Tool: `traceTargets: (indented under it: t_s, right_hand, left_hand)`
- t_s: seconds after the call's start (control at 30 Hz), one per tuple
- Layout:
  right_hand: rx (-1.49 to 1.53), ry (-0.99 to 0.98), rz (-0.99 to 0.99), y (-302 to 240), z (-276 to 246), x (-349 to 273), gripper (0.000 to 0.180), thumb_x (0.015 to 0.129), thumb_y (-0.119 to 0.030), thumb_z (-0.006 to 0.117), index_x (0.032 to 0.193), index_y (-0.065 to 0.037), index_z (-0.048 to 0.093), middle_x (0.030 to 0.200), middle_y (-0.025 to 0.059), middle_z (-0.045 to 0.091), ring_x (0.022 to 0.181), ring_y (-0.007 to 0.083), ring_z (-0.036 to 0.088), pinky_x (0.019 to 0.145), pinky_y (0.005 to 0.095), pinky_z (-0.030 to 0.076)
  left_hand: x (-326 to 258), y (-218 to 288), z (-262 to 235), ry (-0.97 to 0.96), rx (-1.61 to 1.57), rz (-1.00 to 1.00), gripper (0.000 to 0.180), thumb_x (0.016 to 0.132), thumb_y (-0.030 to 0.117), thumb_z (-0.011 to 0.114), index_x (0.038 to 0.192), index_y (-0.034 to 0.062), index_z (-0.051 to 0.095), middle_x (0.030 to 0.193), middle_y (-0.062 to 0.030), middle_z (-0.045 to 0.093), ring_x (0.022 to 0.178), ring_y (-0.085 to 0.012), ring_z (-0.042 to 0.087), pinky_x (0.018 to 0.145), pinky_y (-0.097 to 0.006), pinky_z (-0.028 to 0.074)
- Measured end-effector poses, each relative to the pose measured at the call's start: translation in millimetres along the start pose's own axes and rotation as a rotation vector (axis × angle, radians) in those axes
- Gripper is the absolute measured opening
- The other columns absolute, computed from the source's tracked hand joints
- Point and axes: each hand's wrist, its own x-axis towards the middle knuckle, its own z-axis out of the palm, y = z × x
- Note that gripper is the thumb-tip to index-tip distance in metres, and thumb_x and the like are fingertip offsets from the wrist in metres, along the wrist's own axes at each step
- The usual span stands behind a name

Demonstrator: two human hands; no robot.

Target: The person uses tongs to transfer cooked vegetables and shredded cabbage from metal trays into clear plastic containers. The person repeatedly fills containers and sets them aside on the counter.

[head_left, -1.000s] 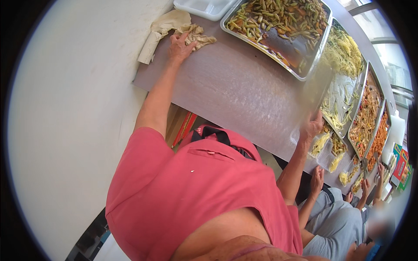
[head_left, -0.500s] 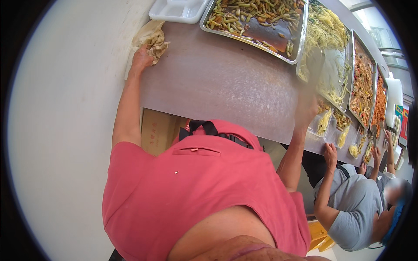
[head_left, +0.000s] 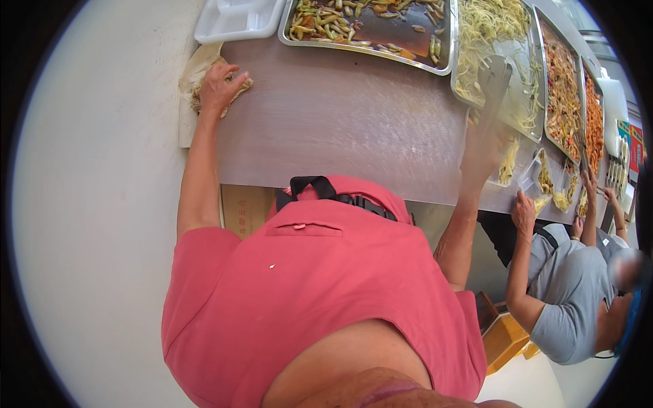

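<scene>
My left hand [head_left: 221, 88] is on a crumpled beige cloth [head_left: 197, 70] at the table's left end, its fingers spread and lifted a little off the cloth. On the right, my right hand [head_left: 479, 158] is closed round the handle of metal tongs [head_left: 496, 81]. The hand is smeared by motion. The tongs point away from me, over a metal tray [head_left: 454, 80] of pale shredded food [head_left: 491, 27]. Below that hand, a compartment tray [head_left: 505, 178] with portions of food stands partly hidden.
White compartment trays [head_left: 239, 20] are stacked at the far left. A tray of cut vegetables [head_left: 320, 27] and several other food trays line the far side. To the right, a co-worker's hand [head_left: 523, 212] touches a portioned tray. A cardboard box [head_left: 245, 211] stands under the metal table [head_left: 326, 129].
My left hand has loosened from the cloth, its fingers now spread. My right hand still holds the tongs. The whole view has shifted, so the food trays sit higher and further left.
</scene>
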Motion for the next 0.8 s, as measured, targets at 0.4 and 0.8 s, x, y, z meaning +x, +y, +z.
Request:
traceTargets:
  t_s: [0.4, 0.8]
  right_hand:
    - [0.172, -0.117, 0.082, 15.4, -9.7, -5.3, 0.037, 0.08, -0.02, 0.075, 0.104, 0.003, 0.058, 0.077, 0.0062, 0.062, 0.067, 0.013, 0.055, 0.062, 0.0281, 0.047]
    - [0.188, -0.149, 0.166, 68.4, -69.1, -1.0, 0.038, 0.079, -0.02, 0.075, 0.102, 0.004, 0.057, 0.073, 0.0051, 0.06, 0.063, 0.0116, 0.054, 0.06, 0.0261, 0.046]
  left_hand:
    - [-42.5, 143.4, 63.3, -0.07, -0.603, 0.103, 0.012, 0.077, 0.004, 0.065, 0.087, 0.0076, 0.069, 0.088, -0.007, 0.064, 0.088, -0.0241, 0.062, 0.079, -0.034, 0.048]
    - [-7.6, 219.8, 162.0, 0.176, -0.361, -0.024, 0.017, 0.074, 0.019, 0.07, 0.09, 0.0149, 0.073, 0.107, -0.0043, 0.065, 0.105, -0.0265, 0.055, 0.09, -0.041, 0.042]
